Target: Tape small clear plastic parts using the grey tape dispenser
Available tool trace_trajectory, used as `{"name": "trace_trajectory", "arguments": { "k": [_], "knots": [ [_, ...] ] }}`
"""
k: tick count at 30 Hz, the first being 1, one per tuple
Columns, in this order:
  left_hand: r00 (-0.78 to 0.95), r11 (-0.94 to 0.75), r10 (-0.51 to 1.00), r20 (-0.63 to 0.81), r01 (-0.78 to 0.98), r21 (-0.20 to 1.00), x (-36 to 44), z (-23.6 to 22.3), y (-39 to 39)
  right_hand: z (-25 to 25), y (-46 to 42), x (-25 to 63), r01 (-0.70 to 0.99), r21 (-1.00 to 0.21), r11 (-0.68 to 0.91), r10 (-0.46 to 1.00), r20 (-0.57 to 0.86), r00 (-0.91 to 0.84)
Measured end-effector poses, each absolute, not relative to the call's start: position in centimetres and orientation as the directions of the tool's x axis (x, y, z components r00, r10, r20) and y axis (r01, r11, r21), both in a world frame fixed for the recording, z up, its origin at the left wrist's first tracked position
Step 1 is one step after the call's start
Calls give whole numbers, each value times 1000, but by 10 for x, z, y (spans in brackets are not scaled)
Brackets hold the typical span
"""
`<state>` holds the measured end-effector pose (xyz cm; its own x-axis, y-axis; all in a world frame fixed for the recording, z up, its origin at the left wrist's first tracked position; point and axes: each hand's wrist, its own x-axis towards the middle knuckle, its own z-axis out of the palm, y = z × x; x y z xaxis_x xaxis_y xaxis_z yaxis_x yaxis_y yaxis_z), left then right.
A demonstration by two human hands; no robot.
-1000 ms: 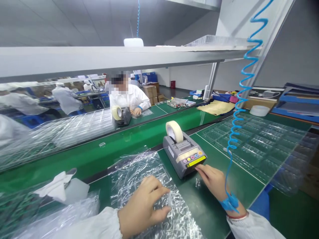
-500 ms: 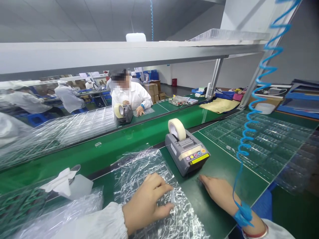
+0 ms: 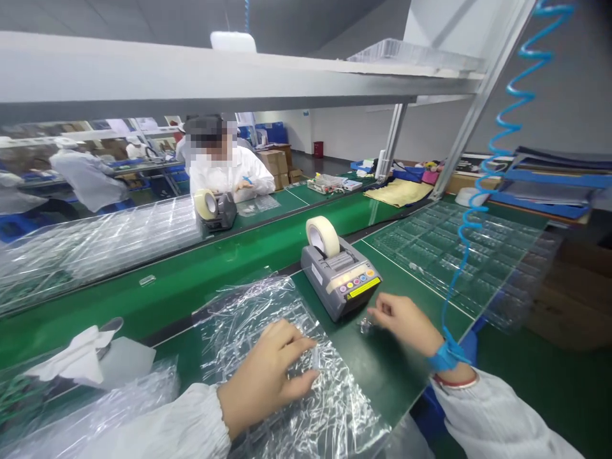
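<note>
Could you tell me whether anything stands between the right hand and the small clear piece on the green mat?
Nothing visible does: the right hand is beside the small clear piece on the green mat; the grey tape dispenser stands beyond it.

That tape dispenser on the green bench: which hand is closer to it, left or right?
Right. The right hand is just in front of the tape dispenser's front corner, apparently not touching it; the left hand is farther off, resting on the crinkled clear plastic sheet.
</note>
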<state>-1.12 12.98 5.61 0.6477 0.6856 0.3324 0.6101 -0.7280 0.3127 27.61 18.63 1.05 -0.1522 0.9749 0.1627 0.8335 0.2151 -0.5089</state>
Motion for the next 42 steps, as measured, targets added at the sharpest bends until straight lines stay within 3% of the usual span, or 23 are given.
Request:
{"name": "trace_trajectory", "arguments": {
  "k": [3,5,9,14,19,22,24,29,34,42],
  "knots": [
    [672,-744,668,319,593,308,-12,56,132,17,185,277,780,-590,210,919,392,50],
    [681,-752,659,321,587,299,-13,55,134,20,185,274,766,-594,243,890,450,66],
    [683,-756,655,323,592,280,-13,54,135,18,184,264,847,-494,198,920,391,14],
    [687,-754,657,310,598,273,-14,51,135,12,180,258,908,-412,81,930,358,79],
    [685,-757,653,324,592,276,-15,49,138,32,181,264,971,-238,-17,941,323,95],
    [673,-747,665,323,600,286,-15,49,139,52,184,269,977,-206,57,956,294,6],
    [671,-742,671,317,608,284,-15,48,138,57,184,271,956,-256,141,949,310,-57],
    [669,-741,672,318,620,259,-14,48,136,21,173,265,844,-416,339,832,552,-62],
    [682,-750,661,313,610,254,-13,48,136,-20,176,261,833,-378,404,790,603,-110],
    [695,-756,655,297,604,255,-14,48,135,-24,189,266,852,-318,415,786,597,-160]
  ]
}}
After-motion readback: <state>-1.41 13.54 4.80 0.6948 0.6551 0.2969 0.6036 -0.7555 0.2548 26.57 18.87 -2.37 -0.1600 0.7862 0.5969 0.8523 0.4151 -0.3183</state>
